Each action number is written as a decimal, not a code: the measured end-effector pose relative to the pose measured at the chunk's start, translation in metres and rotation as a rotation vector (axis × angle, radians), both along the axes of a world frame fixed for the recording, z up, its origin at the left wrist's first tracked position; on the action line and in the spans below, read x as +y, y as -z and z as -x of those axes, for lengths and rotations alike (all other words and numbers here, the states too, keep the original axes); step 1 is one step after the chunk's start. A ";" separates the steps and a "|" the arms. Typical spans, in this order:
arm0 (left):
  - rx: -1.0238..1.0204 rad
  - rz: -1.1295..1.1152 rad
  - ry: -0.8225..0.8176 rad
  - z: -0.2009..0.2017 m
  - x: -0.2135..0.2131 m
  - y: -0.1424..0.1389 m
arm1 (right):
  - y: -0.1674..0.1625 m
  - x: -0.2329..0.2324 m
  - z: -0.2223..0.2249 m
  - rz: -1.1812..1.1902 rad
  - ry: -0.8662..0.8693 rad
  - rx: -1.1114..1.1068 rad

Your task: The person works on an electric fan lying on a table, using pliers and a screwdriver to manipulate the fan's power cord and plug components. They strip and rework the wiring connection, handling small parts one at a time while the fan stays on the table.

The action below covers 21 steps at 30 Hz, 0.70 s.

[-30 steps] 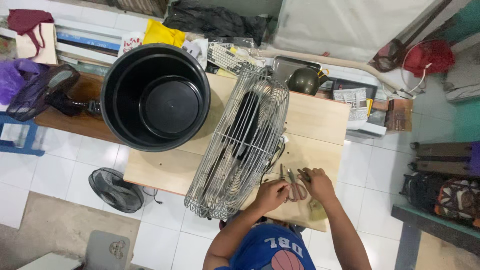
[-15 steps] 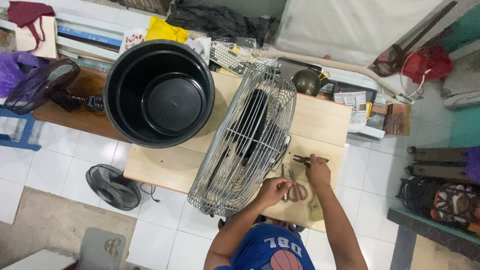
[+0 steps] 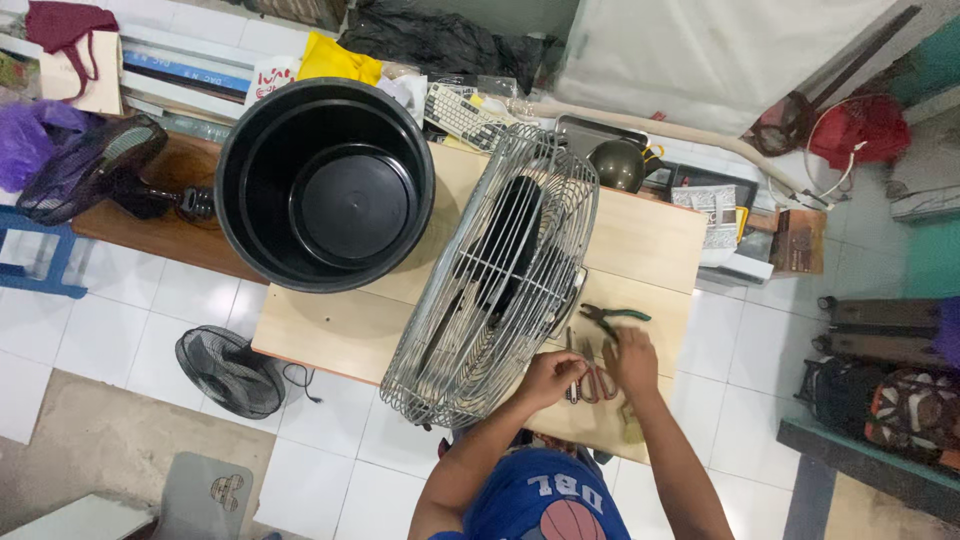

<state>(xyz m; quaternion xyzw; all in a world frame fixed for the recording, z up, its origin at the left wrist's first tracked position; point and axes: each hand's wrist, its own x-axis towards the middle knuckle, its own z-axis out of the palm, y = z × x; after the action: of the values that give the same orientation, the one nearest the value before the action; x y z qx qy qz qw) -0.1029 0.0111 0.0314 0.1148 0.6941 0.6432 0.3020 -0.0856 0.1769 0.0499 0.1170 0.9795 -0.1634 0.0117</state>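
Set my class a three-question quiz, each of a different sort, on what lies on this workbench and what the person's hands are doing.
1. True or false: the wire fan guard stands beside the black tub on the wooden table.
2. Which tool lies just beyond the right hand? A) green-handled pliers B) hammer C) saw
3. Fill in: the left hand rests at the guard's ____ edge, near the small tools.

Key: 1 true; 2 A; 3 lower, the edge nearest the person.
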 end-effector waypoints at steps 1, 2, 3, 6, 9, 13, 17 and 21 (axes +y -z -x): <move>-0.003 0.010 0.002 -0.001 0.000 0.000 | 0.001 -0.002 -0.011 0.003 0.007 -0.037; -0.030 -0.004 0.004 -0.002 0.000 0.000 | 0.002 -0.005 -0.023 0.057 0.039 -0.103; -0.057 -0.017 0.007 -0.002 0.000 0.001 | 0.004 -0.009 -0.034 0.110 0.071 -0.168; -0.090 -0.082 -0.006 -0.006 0.000 0.004 | 0.016 -0.018 -0.054 0.049 0.052 -0.264; -0.147 -0.221 -0.019 -0.012 0.003 0.006 | 0.026 -0.018 -0.063 0.094 0.058 -0.105; -0.058 -0.195 -0.006 -0.018 0.009 0.009 | 0.028 -0.009 -0.070 0.156 0.080 -0.089; -0.017 -0.162 -0.012 -0.022 0.013 0.011 | 0.025 -0.005 -0.073 0.168 0.087 -0.066; -0.033 -0.135 -0.008 -0.023 0.012 0.013 | 0.022 -0.002 -0.076 0.238 0.132 -0.096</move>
<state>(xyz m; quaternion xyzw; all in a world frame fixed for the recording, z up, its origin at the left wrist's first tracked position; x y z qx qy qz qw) -0.0798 0.0226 0.0182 0.1215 0.6445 0.6915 0.3027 -0.0091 0.1744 0.0280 0.1869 0.9417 -0.2730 0.0615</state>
